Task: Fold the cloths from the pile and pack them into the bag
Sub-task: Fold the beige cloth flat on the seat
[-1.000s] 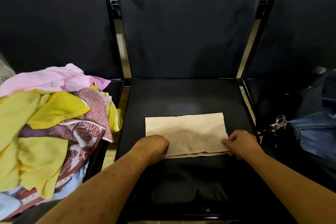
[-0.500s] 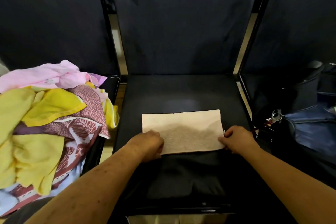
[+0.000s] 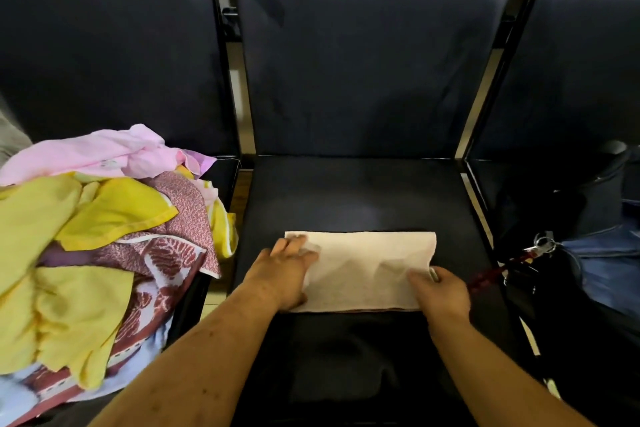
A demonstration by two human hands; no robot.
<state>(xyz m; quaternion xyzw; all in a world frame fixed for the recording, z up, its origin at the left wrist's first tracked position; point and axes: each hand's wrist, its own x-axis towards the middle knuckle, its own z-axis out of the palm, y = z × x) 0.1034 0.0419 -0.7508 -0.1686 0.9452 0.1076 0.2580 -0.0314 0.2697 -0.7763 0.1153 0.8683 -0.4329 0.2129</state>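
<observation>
On the middle seat [image 3: 346,194], flat left hand [image 3: 287,270] pins the beige cloth [image 3: 367,270], right hand [image 3: 440,291] pinches its right edge; likely soft, light, so grip at corners.

Beige cloth [image 3: 367,270] is folded into a flat-ish rectangle on the middle seat, right end curling up a bit. The messy pile [image 3: 86,239] of yellow, pink and patterned cloths sits on the left seat, and the dark-and-blue bag [image 3: 602,274] is on the right seat.
</observation>
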